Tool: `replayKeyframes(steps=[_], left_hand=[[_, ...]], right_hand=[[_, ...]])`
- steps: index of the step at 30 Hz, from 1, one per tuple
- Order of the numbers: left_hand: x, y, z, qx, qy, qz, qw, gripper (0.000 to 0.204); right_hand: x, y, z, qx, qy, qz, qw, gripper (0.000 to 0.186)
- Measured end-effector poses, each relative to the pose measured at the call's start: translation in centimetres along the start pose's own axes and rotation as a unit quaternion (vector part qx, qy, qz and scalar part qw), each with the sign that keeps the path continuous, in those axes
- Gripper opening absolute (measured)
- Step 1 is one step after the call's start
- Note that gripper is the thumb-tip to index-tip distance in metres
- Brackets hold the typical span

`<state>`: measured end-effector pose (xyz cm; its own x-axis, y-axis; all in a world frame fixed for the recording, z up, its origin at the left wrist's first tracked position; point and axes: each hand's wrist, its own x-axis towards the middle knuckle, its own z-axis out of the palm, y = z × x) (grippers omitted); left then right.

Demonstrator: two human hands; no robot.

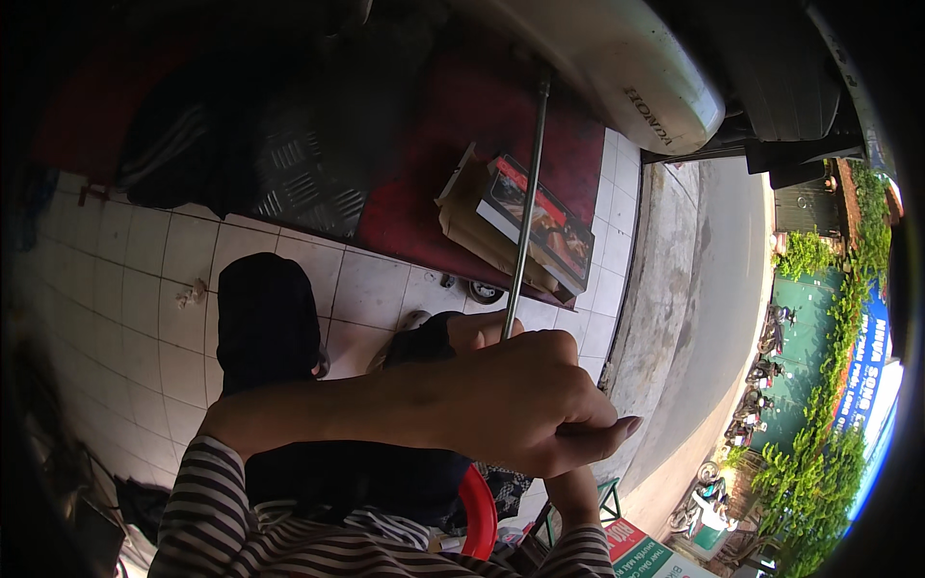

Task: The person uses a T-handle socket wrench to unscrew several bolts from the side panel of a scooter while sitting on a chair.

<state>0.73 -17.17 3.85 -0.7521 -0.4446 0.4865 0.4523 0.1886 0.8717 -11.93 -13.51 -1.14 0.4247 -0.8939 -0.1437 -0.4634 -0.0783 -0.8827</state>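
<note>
A long, thin metal socket wrench (526, 217) runs from the underside of a motorbike's pale body panel (646, 67) down to my hands. My left hand (540, 400) is closed in a fist around its near end, thumb pointing right; the handle is hidden inside. Behind it, mostly covered, my right hand (477, 331) shows a few bent fingers against the shaft, its wrist coming up from below. Past the shaft, a printed box (544, 226) and an opened brown carton (467, 217) lie on the red platform (405, 183).
A ridged metal plate (299, 183) is set in the platform. Pale floor tiles (193, 250) surround my dark-trousered knee (265, 318). A small round part (485, 291) lies by the platform's edge. A red plastic seat (477, 511) shows beneath me. At right runs a street (713, 289) with parked motorbikes.
</note>
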Motion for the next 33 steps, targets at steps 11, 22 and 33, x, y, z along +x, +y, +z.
replayKeyframes(steps=[11, 22, 33], left_hand=[[0.4, -2.0, -1.3, -0.128, -0.122, 0.077, 0.981, 0.047], [0.0, -2.7, -1.7, -0.164, -0.137, 0.139, 0.967, 0.047], [-0.8, -3.5, -1.8, -0.153, -0.123, 0.167, 0.966, 0.047]], right_hand=[[-0.5, 0.2, -2.5, 0.047, -0.069, -0.042, 0.996, 0.021], [-1.3, 1.3, -2.7, 0.001, -0.125, -0.023, 0.992, 0.023], [-0.1, 0.4, -3.1, 0.063, -0.117, -0.005, 0.991, 0.028]])
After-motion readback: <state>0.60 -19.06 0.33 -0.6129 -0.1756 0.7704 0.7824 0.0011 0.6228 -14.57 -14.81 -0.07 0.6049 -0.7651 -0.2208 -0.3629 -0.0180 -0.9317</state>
